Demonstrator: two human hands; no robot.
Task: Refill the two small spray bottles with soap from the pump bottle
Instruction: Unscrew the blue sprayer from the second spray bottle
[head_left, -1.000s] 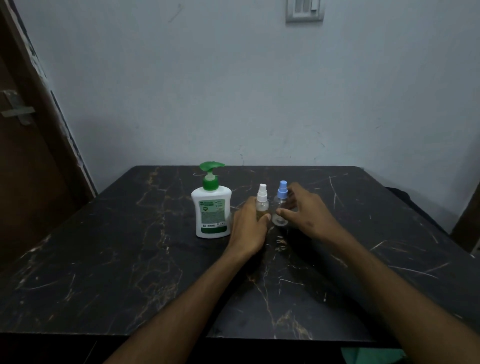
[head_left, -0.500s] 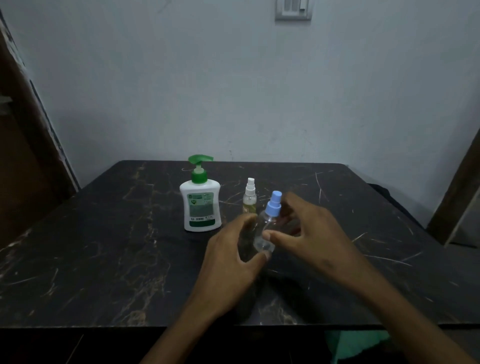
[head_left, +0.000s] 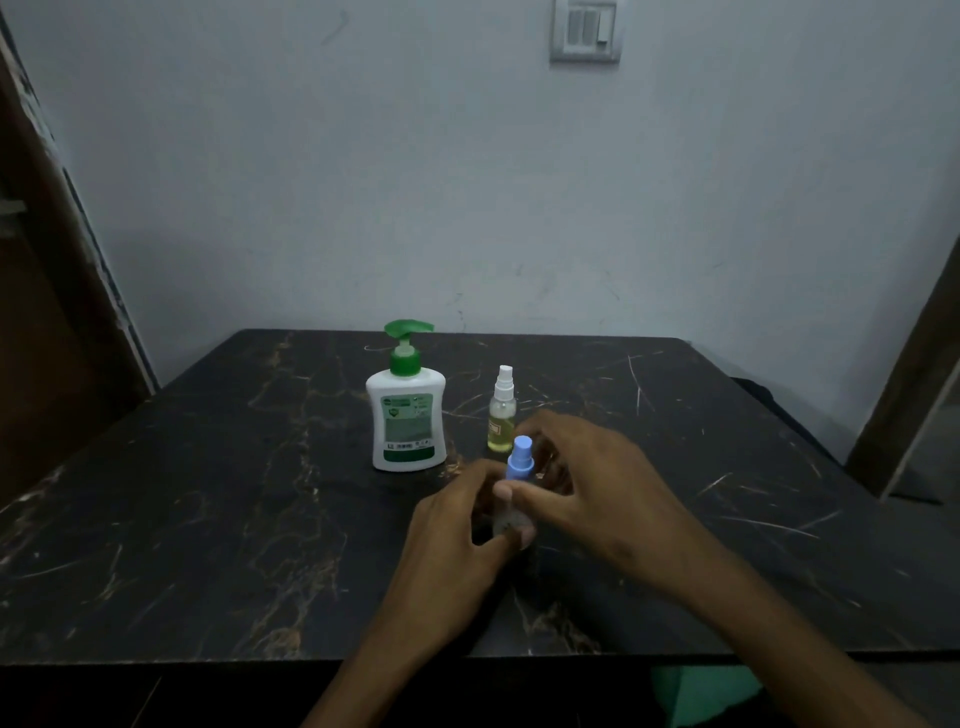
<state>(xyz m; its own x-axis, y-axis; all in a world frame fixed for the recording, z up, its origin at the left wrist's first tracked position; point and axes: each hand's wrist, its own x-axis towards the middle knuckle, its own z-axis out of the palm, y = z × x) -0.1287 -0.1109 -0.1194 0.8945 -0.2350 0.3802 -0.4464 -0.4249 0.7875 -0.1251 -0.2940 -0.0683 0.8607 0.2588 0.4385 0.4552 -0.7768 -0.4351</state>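
Head view: left hand (head_left: 457, 525) grips blue-capped spray bottle (head_left: 511, 499) body; right hand (head_left: 587, 483) pinches its neck; pump bottle (head_left: 407, 410) stands behind.

- A black marble-look table (head_left: 218, 519) with gold-brown veins and pale scratches fills the lower half of the view.
- A plain pale wall (head_left: 363, 182) rises behind the table.
- A switch plate (head_left: 585, 32) sits high on the wall, above the table's far edge.
- A dark wooden door frame (head_left: 67, 249) stands left of the table.
- A green cloth (head_left: 701, 693) shows below the table's near edge.
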